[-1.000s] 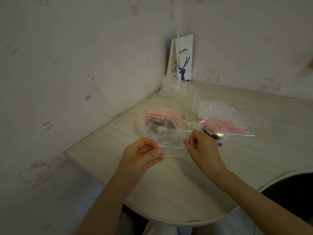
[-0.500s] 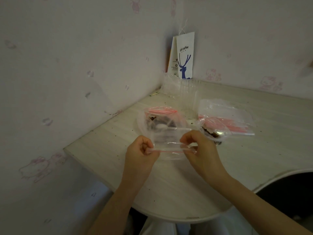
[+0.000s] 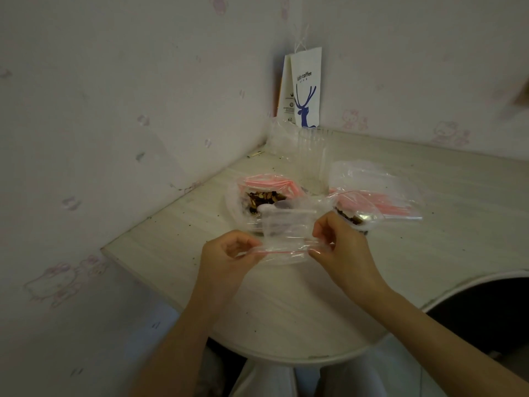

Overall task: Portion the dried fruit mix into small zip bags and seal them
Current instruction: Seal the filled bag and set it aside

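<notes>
dim, flat indoor light; soft focus, wide-angle bending at edges.

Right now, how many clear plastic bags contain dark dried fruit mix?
2: one pink-topped open bag beyond the left hand, one small bag just beyond the right hand. Others may be hidden.

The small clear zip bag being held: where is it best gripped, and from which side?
Probably at the pink zip strip, at its two ends, coming in from left and right, as the left hand and right hand pinch it now. The zip bag is limp film; the stiffer strip along its near edge gives a firm hold.
</notes>
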